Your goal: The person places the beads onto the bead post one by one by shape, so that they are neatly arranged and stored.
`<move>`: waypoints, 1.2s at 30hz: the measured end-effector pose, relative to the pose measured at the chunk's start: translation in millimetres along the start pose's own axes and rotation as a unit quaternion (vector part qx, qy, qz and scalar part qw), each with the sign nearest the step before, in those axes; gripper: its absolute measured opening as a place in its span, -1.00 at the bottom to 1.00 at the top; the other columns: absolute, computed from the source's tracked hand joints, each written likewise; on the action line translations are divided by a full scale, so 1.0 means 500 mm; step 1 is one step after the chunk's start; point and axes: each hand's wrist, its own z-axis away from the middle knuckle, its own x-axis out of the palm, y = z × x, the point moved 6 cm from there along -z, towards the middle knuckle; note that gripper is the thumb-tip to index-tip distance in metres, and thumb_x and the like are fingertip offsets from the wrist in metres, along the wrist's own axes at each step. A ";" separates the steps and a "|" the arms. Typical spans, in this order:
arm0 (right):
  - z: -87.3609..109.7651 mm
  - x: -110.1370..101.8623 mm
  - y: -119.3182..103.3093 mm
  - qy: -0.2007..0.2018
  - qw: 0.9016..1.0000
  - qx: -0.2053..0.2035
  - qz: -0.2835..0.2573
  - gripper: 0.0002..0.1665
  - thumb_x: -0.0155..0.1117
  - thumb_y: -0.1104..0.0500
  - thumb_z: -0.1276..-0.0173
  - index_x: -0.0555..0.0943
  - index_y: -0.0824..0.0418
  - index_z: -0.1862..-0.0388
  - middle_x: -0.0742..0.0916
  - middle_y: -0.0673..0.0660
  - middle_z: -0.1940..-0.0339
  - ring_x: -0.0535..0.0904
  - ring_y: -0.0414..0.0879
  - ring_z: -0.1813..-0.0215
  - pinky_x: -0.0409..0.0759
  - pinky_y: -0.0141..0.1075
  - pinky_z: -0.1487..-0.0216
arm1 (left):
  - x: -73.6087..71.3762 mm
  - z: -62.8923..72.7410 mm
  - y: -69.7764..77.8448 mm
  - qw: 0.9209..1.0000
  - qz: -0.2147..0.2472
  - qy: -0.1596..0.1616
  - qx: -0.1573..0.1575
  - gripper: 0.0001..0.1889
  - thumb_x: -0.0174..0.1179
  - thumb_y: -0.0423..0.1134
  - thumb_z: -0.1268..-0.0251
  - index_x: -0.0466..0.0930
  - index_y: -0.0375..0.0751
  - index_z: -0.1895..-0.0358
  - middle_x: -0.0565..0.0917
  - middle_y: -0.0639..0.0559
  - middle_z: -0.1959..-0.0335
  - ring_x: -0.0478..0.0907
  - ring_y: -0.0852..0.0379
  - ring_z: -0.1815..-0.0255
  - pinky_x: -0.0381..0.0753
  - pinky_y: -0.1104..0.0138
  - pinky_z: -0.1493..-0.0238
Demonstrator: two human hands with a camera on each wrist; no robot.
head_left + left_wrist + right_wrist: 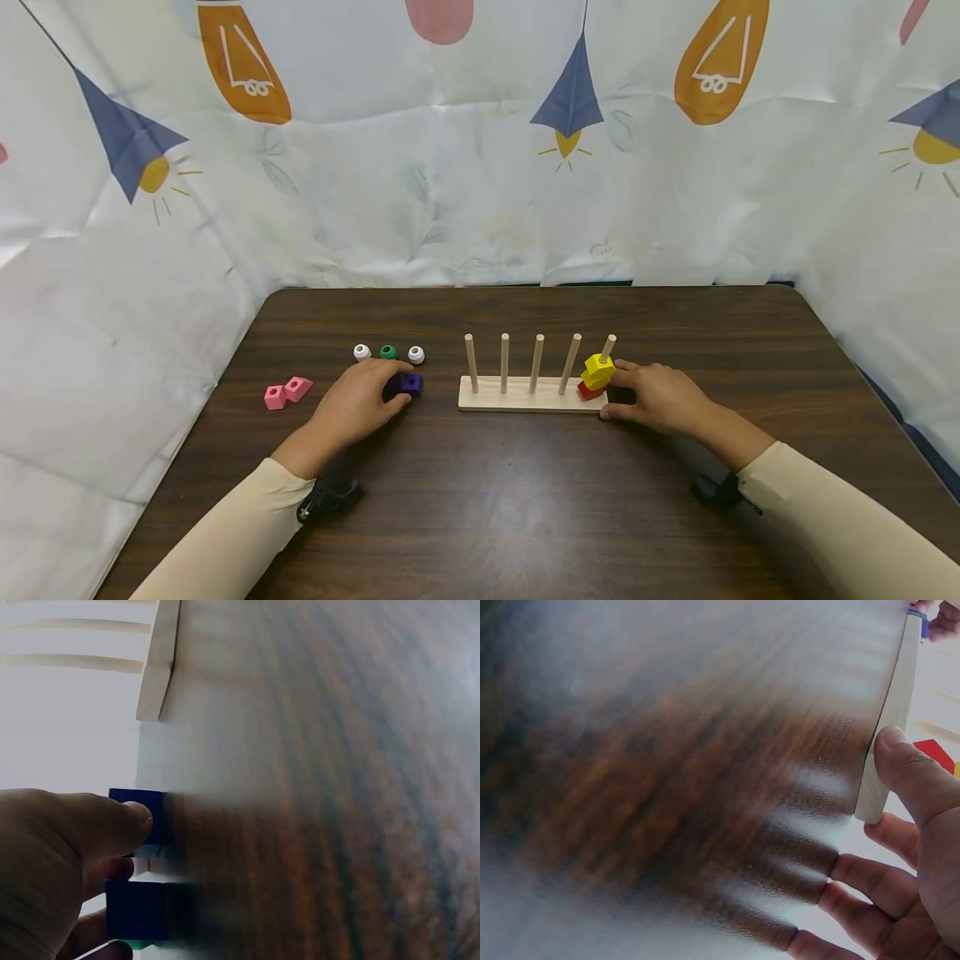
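My left hand (358, 398) has its thumb on the near face of a blue block (412, 384), fingers behind it, on the table. A second blue block (135, 911) lies close beside the fingers in the left wrist view; the hand mostly hides it from the head view. My right hand (663, 398) holds the right end of a wooden peg board (517, 400), thumb (900, 754) on its front edge. On the rightmost peg, yellow blocks (597, 371) sit above a red block (590, 392). The other pegs are bare.
Two white beads (362, 352) and a green bead (387, 352) stand in a row behind my left hand. Two pink blocks (275, 397) lie farther left on the dark wooden table (510, 500). A printed white curtain (480, 208) hangs behind the table.
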 end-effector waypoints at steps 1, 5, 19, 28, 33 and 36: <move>0.000 0.000 0.000 0.000 1.000 0.000 0.000 -0.32 0.46 -0.24 -0.29 0.70 0.21 -0.18 0.58 0.40 -0.34 0.70 0.34 -0.01 0.68 0.20 0.12 | 0.002 -0.001 -0.001 1.000 0.001 -0.001 -0.001 -0.58 0.49 -0.19 -0.22 0.68 -0.19 -0.13 0.73 -0.08 -0.04 0.61 -0.16 -0.13 0.53 -0.11 -0.18; 0.001 0.000 -0.001 0.001 1.000 -0.004 -0.006 -0.33 0.47 -0.23 -0.29 0.70 0.22 -0.18 0.58 0.41 -0.33 0.72 0.31 0.04 0.69 0.17 0.16 | 0.006 -0.002 -0.007 1.000 0.004 -0.002 -0.003 -0.61 0.48 -0.20 -0.23 0.69 -0.18 -0.11 0.74 -0.07 -0.02 0.63 -0.14 -0.11 0.55 -0.09 -0.16; 0.001 0.000 -0.003 0.002 1.000 -0.010 -0.007 -0.29 0.47 -0.23 -0.28 0.68 0.23 -0.22 0.58 0.43 -0.32 0.74 0.28 0.14 0.70 0.12 0.25 | -0.033 -0.009 0.005 0.996 0.072 0.059 0.010 -0.66 0.49 -0.27 -0.20 0.72 -0.21 -0.04 0.75 -0.11 0.04 0.68 -0.12 -0.02 0.62 -0.05 -0.04; 0.000 -0.002 -0.002 0.002 1.000 -0.013 -0.007 -0.30 0.47 -0.22 -0.28 0.68 0.22 -0.22 0.57 0.44 -0.32 0.74 0.28 0.15 0.70 0.14 0.21 | -0.094 -0.012 0.053 0.985 0.141 0.100 -0.011 -0.66 0.48 -0.32 -0.19 0.70 -0.24 -0.04 0.73 -0.11 0.06 0.69 -0.09 0.09 0.67 -0.01 0.06; 0.001 -0.002 -0.001 0.004 1.000 -0.013 -0.005 -0.29 0.47 -0.23 -0.28 0.68 0.22 -0.23 0.57 0.44 -0.32 0.73 0.30 0.12 0.69 0.16 0.19 | -0.120 -0.018 0.084 0.979 0.167 0.118 0.010 -0.67 0.48 -0.34 -0.19 0.70 -0.23 -0.03 0.73 -0.04 0.09 0.70 -0.05 0.12 0.68 0.08 0.10; 0.001 -0.001 -0.001 0.004 1.000 -0.013 -0.005 -0.29 0.47 -0.22 -0.28 0.68 0.23 -0.22 0.58 0.44 -0.32 0.73 0.30 0.10 0.69 0.18 0.16 | -0.129 -0.020 0.098 0.976 0.179 0.122 0.019 -0.67 0.48 -0.34 -0.20 0.69 -0.22 -0.04 0.72 -0.02 0.09 0.70 -0.06 0.11 0.67 0.10 0.10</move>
